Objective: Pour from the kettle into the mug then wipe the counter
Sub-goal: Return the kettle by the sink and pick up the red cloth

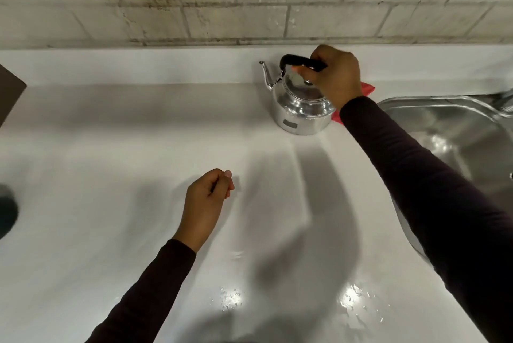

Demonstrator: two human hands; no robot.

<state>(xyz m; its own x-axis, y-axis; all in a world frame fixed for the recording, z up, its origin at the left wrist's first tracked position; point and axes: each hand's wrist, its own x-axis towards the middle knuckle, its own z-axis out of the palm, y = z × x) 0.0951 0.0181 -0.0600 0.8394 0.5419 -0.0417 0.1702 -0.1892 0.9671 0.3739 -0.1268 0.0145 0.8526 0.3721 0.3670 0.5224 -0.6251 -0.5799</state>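
A shiny steel kettle (301, 104) with a black handle stands on the white counter (111, 176) near the back wall, its spout pointing left. My right hand (337, 76) is closed around the black handle. A red cloth (367, 88) lies behind and to the right of the kettle, mostly hidden by it and my arm. My left hand (206, 198) hovers over the middle of the counter with its fingers curled and nothing in it. A dark round object (7, 212) at the left edge may be the mug; it is cut off and blurred.
A steel sink (444, 131) is set into the counter at the right. Water droplets (230, 298) and a second wet patch (358, 301) glisten near the front edge. A tiled wall rises behind. A brown object (9, 93) pokes in at the left.
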